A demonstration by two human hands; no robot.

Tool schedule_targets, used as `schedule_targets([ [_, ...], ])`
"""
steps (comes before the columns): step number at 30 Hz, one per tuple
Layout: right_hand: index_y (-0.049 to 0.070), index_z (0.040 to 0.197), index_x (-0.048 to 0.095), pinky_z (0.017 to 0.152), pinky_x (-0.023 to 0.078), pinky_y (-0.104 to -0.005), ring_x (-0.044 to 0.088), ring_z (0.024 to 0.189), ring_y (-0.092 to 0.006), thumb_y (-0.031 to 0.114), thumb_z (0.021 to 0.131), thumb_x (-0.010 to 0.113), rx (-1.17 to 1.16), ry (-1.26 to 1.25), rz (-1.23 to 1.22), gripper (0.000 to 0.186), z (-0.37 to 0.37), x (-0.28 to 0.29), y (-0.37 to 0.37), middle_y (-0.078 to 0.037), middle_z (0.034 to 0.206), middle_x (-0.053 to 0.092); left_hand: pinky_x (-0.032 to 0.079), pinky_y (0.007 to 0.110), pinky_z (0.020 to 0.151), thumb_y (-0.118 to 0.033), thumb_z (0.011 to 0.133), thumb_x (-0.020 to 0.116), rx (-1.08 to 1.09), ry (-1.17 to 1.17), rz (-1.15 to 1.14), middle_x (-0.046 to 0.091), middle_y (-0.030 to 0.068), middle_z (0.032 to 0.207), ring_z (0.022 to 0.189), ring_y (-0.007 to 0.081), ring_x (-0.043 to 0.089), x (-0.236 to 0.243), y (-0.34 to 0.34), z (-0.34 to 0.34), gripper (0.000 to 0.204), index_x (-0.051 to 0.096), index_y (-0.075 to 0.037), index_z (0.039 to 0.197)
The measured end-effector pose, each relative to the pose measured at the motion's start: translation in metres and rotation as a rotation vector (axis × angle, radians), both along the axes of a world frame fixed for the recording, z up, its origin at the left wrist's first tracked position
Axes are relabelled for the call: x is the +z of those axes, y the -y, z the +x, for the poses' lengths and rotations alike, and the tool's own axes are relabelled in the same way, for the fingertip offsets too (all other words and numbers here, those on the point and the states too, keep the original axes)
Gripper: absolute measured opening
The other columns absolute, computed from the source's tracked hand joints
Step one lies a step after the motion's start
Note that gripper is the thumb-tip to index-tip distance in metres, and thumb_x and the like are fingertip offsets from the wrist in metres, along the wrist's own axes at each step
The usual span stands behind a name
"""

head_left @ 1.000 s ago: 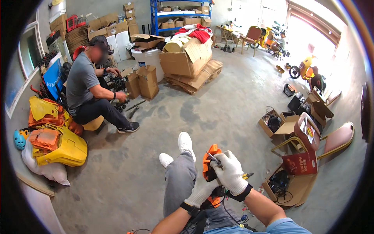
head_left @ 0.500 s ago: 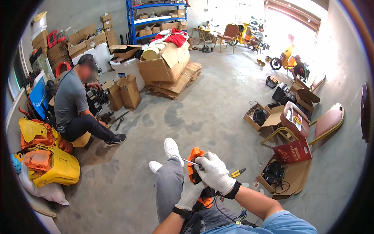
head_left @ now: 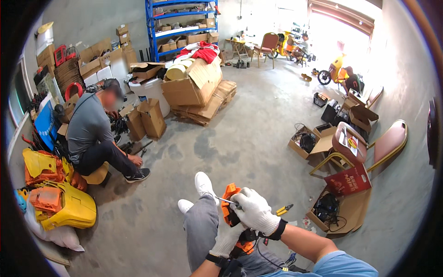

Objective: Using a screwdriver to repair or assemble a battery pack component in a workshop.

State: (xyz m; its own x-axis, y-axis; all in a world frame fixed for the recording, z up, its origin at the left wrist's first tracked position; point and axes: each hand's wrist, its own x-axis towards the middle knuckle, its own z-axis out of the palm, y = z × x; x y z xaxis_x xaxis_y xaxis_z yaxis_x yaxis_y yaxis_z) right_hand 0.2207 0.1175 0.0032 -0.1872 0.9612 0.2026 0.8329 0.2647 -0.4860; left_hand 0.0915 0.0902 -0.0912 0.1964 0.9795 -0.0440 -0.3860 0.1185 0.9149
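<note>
Grey floor (head_left: 152,221) before me | near right: yellow-handled pliers (head_left: 284,210), open carton (head_left: 356,213) | far right: black basket (head_left: 320,99) | far: flattened cardboard stack (head_left: 213,110)

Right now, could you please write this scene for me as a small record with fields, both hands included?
Right hand: white glove, holding a thin metal-shafted tool
Tool direction: shaft lies across the orange-and-black part
Left hand: white glove, against the part's lower end; fingers partly hidden
Right of hands: yellow-handled pliers; open carton with black cables
Far left: yellow panel
Nearby person: co-worker, seated, bent forward
</note>
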Motion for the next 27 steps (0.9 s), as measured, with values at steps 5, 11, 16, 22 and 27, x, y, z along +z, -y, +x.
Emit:
schedule_targets([
  [5,0.010,0.110,0.074,0.091,0.057,-0.0476,0.066,0.108,-0.0374,0.017,0.090,0.075,0.043,-0.005,0.066,0.021,0.002,-0.003,0.000,-0.014,0.108,0.066,0.052,0.035,0.108,-0.021,0.079,0.094,-0.007,-0.042,-0.009,0.063,0.0055,0.136,0.126,0.0182,0.063,0.001,0.002,-0.001,0.084,0.048,-0.004,0.147],
  [11,0.009,0.108,0.073,0.087,0.056,-0.0471,0.066,0.103,-0.0376,0.017,0.091,0.077,0.002,-0.129,0.065,0.019,0.002,-0.009,0.000,-0.015,0.104,0.065,0.054,0.034,0.105,-0.020,0.082,0.092,-0.004,-0.049,-0.069,0.065,0.0063,0.132,0.122,0.0174,0.065,0.004,0.005,-0.001,0.077,0.050,-0.004,0.144],
  [16,0.008,0.100,0.071,0.084,0.055,-0.0484,0.065,0.097,-0.0388,0.016,0.089,0.077,0.000,-0.152,0.156,0.015,-0.001,-0.010,-0.003,-0.015,0.097,0.064,0.054,0.034,0.105,-0.019,0.082,0.091,-0.003,-0.066,-0.066,0.064,0.0056,0.134,0.122,0.0172,0.065,0.008,0.001,0.000,0.080,0.048,-0.004,0.148],
  [22,0.008,0.096,0.070,0.086,0.054,-0.0504,0.063,0.098,-0.0414,0.021,0.094,0.072,0.062,-0.041,0.112,0.013,0.004,-0.011,-0.008,-0.018,0.099,0.062,0.052,0.034,0.109,-0.017,0.084,0.089,0.014,-0.007,0.079,0.062,0.0069,0.139,0.128,0.0180,0.061,0.001,-0.001,0.001,0.084,0.044,-0.004,0.154],
  [27,0.008,0.110,0.073,0.090,0.055,-0.0453,0.068,0.102,-0.0362,0.019,0.092,0.077,0.031,-0.130,-0.045,0.022,0.009,-0.006,-0.006,-0.015,0.108,0.065,0.058,0.035,0.104,-0.012,0.084,0.089,-0.066,-0.022,-0.143,0.065,0.0086,0.135,0.121,0.0192,0.067,-0.005,0.004,-0.002,0.079,0.046,-0.004,0.150],
])
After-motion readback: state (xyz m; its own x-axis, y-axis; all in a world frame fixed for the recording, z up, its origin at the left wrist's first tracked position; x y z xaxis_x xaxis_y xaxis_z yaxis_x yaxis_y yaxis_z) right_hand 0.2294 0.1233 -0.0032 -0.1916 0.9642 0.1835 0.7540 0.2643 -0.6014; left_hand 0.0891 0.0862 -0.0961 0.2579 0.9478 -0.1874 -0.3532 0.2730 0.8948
